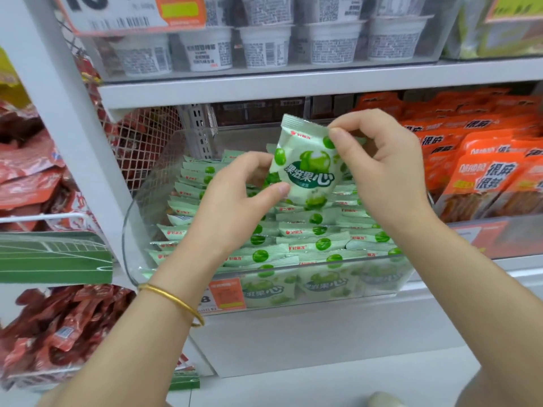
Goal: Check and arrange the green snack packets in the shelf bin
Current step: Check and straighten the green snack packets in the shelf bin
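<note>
Hands raised over clear shelf bin (pixel 132 230). One green snack packet (pixel 305 165) held up above the bin, printed face toward viewer, tilted slightly. Left hand (pixel 235 207) pinches its lower left edge; right hand (pixel 382 165) pinches its upper right corner. Rows of matching packets (pixel 293 239) stand packed in the bin below. Gold bangle (pixel 173 301) on left wrist. Orange packs (pixel 484 171) in neighbouring bin to the right.

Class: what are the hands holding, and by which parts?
One green snack packet: left hand pinches its lower left edge, right hand its upper right corner.
</note>
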`<control>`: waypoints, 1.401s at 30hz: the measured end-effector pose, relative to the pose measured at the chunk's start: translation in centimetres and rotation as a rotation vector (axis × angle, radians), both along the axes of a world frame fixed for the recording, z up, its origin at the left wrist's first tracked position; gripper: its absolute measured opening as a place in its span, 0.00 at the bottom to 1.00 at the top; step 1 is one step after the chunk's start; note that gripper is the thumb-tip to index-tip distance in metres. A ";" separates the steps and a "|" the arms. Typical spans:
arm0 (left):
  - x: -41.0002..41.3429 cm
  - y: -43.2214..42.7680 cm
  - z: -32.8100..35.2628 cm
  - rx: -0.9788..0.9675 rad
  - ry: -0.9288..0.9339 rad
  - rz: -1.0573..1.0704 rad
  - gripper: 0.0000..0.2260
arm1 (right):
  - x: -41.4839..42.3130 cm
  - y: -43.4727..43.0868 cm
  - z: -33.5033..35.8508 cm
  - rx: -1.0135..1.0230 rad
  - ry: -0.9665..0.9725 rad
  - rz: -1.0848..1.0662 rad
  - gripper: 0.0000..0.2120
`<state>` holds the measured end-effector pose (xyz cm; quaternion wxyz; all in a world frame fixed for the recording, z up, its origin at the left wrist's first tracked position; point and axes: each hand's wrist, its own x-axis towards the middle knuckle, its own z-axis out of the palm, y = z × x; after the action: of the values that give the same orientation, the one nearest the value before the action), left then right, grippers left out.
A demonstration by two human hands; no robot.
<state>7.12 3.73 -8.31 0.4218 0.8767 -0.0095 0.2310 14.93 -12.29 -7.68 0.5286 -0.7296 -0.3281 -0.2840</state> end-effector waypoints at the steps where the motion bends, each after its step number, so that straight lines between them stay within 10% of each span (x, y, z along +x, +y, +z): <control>1: -0.1 0.0 0.1 -0.040 -0.011 -0.006 0.09 | -0.1 -0.1 0.1 0.016 0.042 0.024 0.06; 10: -0.8 -0.2 0.5 -0.442 0.037 -0.078 0.07 | -0.7 -0.3 0.1 -0.006 0.279 0.440 0.17; 32: -0.9 0.4 0.5 -0.427 0.111 -0.248 0.19 | -0.2 -0.2 0.1 0.228 0.594 0.462 0.11; 42: -0.9 -1.1 -0.7 0.218 -0.075 0.068 0.28 | -1.1 0.0 0.5 0.272 0.615 0.435 0.08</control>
<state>6.21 2.65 -9.00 0.3154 0.9080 -0.0207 0.2751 13.80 -12.24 -7.22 0.7417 -0.6174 -0.2611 0.0253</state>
